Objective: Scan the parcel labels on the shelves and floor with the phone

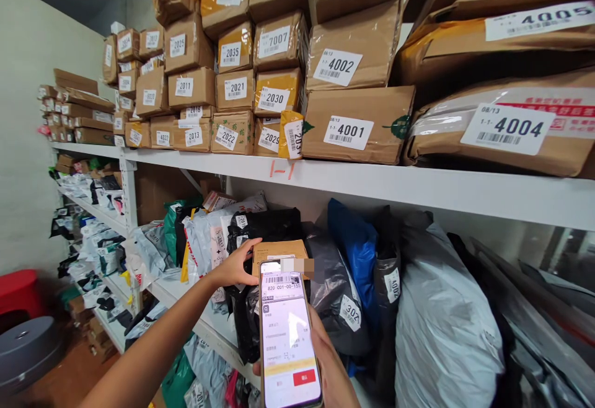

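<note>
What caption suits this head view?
Left hand on a small brown parcel; right hand holds a phone before it.

left hand (237, 266) reaches forward, fingers curled; right hand (332, 368) seemingly gripping, mostly hidden.
</note>
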The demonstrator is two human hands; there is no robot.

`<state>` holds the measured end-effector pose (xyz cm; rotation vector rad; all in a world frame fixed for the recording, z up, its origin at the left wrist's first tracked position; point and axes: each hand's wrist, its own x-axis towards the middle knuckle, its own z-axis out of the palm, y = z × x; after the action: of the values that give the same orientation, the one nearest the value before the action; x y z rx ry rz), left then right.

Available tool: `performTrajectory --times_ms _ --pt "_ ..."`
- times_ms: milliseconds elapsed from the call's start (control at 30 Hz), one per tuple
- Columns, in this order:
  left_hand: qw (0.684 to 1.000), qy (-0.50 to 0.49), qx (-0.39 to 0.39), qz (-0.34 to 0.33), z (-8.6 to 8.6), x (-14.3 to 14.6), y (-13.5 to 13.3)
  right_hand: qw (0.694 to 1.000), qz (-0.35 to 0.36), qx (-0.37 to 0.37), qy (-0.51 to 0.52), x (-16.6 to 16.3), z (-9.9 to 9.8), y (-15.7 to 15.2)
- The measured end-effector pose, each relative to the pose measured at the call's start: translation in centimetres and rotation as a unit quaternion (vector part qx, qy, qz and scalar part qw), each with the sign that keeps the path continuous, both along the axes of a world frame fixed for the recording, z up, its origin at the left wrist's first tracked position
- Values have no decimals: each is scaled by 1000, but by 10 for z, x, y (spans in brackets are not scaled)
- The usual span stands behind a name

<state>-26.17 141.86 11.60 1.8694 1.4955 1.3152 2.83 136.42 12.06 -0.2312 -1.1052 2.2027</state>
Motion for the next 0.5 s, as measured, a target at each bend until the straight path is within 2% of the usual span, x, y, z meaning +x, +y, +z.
performTrajectory --times_ms 133,300,400,500 --pt "1000 -14 2 5 4 5 -2 998 21 52 -16 14 -1 -6" --pt "999 -44 22 19 16 12 -22 999 -10 28 -36 31 -5 -14" --pt "997 -52 51 17 23 15 -46 998 -51 12 -28 45 -8 -20" --pt "996 -32 80 -3 28 20 -71 992 -126 -22 -22 66 -11 -27"
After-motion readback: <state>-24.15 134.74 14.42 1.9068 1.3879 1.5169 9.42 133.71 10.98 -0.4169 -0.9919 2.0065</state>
